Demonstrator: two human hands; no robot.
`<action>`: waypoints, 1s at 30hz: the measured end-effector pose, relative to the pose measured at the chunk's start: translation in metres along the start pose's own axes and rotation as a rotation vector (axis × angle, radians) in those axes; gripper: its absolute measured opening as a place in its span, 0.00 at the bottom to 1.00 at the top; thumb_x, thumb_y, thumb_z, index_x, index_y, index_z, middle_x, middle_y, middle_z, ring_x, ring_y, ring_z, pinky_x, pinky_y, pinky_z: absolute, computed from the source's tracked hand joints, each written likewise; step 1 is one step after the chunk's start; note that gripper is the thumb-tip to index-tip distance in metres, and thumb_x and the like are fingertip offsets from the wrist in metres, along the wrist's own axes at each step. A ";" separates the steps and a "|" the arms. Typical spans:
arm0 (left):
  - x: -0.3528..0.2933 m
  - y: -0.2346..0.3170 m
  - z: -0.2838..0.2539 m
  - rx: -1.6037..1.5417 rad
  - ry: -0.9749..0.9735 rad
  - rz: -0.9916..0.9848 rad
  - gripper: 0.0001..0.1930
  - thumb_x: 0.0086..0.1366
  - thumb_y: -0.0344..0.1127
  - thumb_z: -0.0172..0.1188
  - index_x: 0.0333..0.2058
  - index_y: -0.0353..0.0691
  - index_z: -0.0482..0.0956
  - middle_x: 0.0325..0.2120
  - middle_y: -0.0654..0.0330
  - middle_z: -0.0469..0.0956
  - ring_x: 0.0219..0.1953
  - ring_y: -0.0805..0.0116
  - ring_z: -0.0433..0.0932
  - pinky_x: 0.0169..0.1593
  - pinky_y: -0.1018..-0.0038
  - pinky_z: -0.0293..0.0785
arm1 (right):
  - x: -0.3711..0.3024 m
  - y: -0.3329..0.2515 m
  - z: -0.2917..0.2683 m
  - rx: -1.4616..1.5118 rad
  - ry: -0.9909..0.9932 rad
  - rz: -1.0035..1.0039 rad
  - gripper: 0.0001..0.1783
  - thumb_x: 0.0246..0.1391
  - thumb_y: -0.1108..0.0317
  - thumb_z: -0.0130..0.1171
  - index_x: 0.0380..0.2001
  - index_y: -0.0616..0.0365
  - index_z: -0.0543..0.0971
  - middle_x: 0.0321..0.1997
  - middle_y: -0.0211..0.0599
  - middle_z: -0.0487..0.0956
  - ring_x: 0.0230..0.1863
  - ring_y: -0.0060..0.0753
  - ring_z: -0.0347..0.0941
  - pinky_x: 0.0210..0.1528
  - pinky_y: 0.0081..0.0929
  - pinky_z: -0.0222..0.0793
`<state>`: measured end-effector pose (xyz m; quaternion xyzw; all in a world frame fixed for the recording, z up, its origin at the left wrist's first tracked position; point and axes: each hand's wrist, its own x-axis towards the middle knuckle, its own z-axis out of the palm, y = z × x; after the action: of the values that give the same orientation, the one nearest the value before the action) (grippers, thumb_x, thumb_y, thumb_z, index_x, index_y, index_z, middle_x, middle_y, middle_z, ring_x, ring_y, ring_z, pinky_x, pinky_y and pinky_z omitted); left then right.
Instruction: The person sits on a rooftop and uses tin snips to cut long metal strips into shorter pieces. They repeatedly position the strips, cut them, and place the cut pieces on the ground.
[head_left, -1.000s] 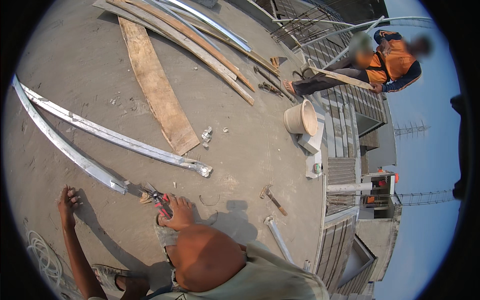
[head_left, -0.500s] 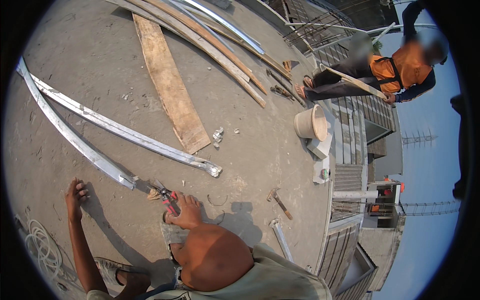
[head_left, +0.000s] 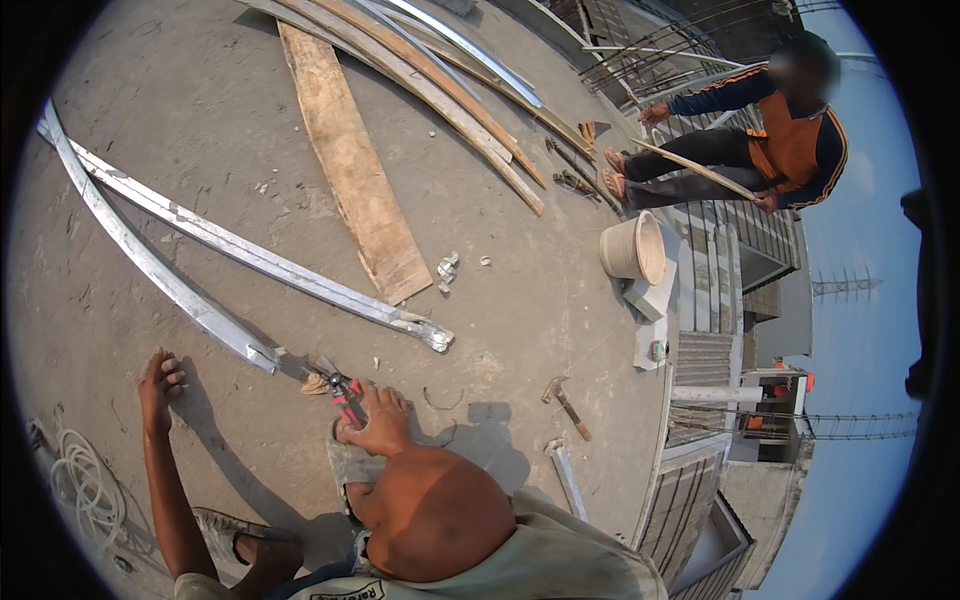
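Observation:
My right hand (head_left: pixel 383 420) is closed on the red-handled tin snips (head_left: pixel 349 400), low over the concrete by my foot. The jaws point away from me, beside a small brown scrap (head_left: pixel 315 383). Just beyond them is the near end of a silvery metal channel (head_left: pixel 190 298). Over the floor to the left, my left hand (head_left: pixel 160 385) is empty, its fingers loosely bent and apart. A second metal channel (head_left: pixel 250 258) with a crumpled end crosses behind the first one.
A wide plank (head_left: pixel 350 165) and several long wood and metal strips (head_left: pixel 440 95) lie farther off. To the right are a hammer (head_left: pixel 568 408), a short metal piece (head_left: pixel 566 480) and a bucket (head_left: pixel 632 250). A co-worker (head_left: pixel 790 130) holds a wooden strip. Coiled hose (head_left: pixel 88 485) lies at left.
The co-worker's raised arm has come down and reaches forward, and their body has leaned in. The view has shifted slightly. My hands stay nearly in place, the snips still in the right.

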<state>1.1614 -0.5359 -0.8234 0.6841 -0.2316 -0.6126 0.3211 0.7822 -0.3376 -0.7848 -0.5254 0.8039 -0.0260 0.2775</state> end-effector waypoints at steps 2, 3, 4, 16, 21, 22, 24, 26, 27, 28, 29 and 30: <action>-0.002 0.001 0.001 0.002 0.011 0.005 0.20 0.68 0.54 0.60 0.43 0.42 0.81 0.27 0.70 0.78 0.27 0.78 0.75 0.33 0.78 0.67 | 0.000 0.001 0.001 0.003 0.004 -0.004 0.55 0.38 0.43 0.68 0.70 0.50 0.61 0.57 0.43 0.72 0.62 0.49 0.65 0.65 0.54 0.55; -0.002 0.001 0.002 0.016 0.026 0.008 0.19 0.68 0.54 0.60 0.43 0.43 0.81 0.27 0.70 0.78 0.27 0.79 0.75 0.33 0.79 0.67 | 0.000 0.001 0.001 0.002 0.005 -0.006 0.55 0.38 0.43 0.68 0.70 0.50 0.62 0.57 0.43 0.72 0.62 0.49 0.65 0.65 0.54 0.55; -0.003 0.001 0.002 0.050 0.047 0.026 0.19 0.68 0.54 0.60 0.43 0.43 0.81 0.27 0.70 0.78 0.27 0.79 0.75 0.33 0.79 0.66 | 0.000 0.001 0.001 -0.003 -0.003 -0.002 0.55 0.38 0.43 0.68 0.70 0.50 0.62 0.58 0.43 0.72 0.62 0.49 0.65 0.65 0.54 0.55; 0.005 -0.001 -0.006 0.006 0.008 0.014 0.23 0.67 0.55 0.62 0.47 0.40 0.77 0.29 0.68 0.78 0.29 0.76 0.77 0.33 0.76 0.74 | 0.000 0.002 0.001 0.009 0.002 -0.019 0.56 0.38 0.40 0.67 0.70 0.51 0.62 0.60 0.45 0.72 0.64 0.51 0.64 0.67 0.55 0.54; 0.003 0.001 -0.005 0.002 0.023 0.017 0.20 0.67 0.54 0.62 0.45 0.43 0.80 0.27 0.71 0.78 0.27 0.80 0.75 0.31 0.79 0.66 | 0.001 0.000 -0.002 -0.008 -0.034 0.008 0.56 0.38 0.40 0.67 0.70 0.51 0.62 0.60 0.46 0.71 0.64 0.51 0.64 0.67 0.54 0.53; 0.003 0.002 -0.006 0.024 0.041 0.033 0.20 0.67 0.54 0.62 0.45 0.43 0.80 0.27 0.71 0.78 0.27 0.80 0.75 0.31 0.79 0.67 | 0.001 0.000 -0.003 -0.004 -0.039 0.009 0.56 0.38 0.40 0.67 0.70 0.51 0.62 0.61 0.46 0.71 0.64 0.51 0.64 0.67 0.54 0.53; 0.005 0.001 -0.008 -0.020 0.017 0.016 0.20 0.67 0.54 0.62 0.45 0.43 0.80 0.27 0.71 0.78 0.27 0.80 0.75 0.31 0.79 0.67 | 0.001 0.000 -0.003 0.005 -0.035 0.005 0.56 0.38 0.40 0.67 0.70 0.51 0.62 0.61 0.47 0.71 0.64 0.52 0.63 0.67 0.54 0.53; 0.007 -0.001 -0.011 -0.027 0.012 0.020 0.20 0.67 0.54 0.62 0.45 0.44 0.80 0.27 0.71 0.79 0.27 0.80 0.76 0.32 0.79 0.67 | 0.000 -0.001 -0.002 -0.014 0.008 -0.004 0.55 0.36 0.41 0.67 0.68 0.51 0.64 0.58 0.44 0.73 0.62 0.49 0.65 0.66 0.52 0.55; 0.008 -0.002 -0.012 -0.021 0.012 0.024 0.20 0.67 0.54 0.62 0.45 0.44 0.80 0.27 0.71 0.79 0.27 0.80 0.76 0.32 0.79 0.67 | 0.000 -0.002 -0.001 -0.023 0.028 -0.008 0.54 0.35 0.42 0.67 0.68 0.51 0.65 0.57 0.42 0.74 0.61 0.48 0.66 0.66 0.50 0.55; 0.009 -0.004 -0.013 -0.004 0.014 0.058 0.20 0.67 0.54 0.61 0.45 0.44 0.80 0.27 0.71 0.79 0.27 0.80 0.76 0.32 0.80 0.67 | 0.000 -0.002 -0.002 -0.020 0.010 -0.007 0.55 0.36 0.42 0.67 0.68 0.52 0.64 0.58 0.44 0.73 0.62 0.49 0.65 0.66 0.52 0.55; 0.010 -0.005 -0.013 -0.019 0.016 0.026 0.20 0.68 0.54 0.61 0.45 0.44 0.80 0.28 0.71 0.79 0.27 0.80 0.76 0.32 0.80 0.67 | 0.001 -0.001 -0.003 -0.016 -0.010 -0.006 0.56 0.37 0.41 0.67 0.69 0.52 0.63 0.59 0.45 0.72 0.63 0.50 0.64 0.67 0.53 0.54; 0.011 -0.005 -0.013 -0.022 0.022 0.023 0.20 0.68 0.54 0.61 0.45 0.44 0.80 0.28 0.71 0.79 0.27 0.80 0.76 0.32 0.80 0.67 | 0.001 -0.002 -0.004 -0.012 -0.032 -0.004 0.56 0.37 0.40 0.67 0.70 0.52 0.62 0.60 0.47 0.72 0.65 0.52 0.63 0.68 0.54 0.53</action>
<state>1.1749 -0.5377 -0.8340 0.6844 -0.2293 -0.6040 0.3381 0.7811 -0.3402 -0.7809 -0.5291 0.7984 -0.0134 0.2871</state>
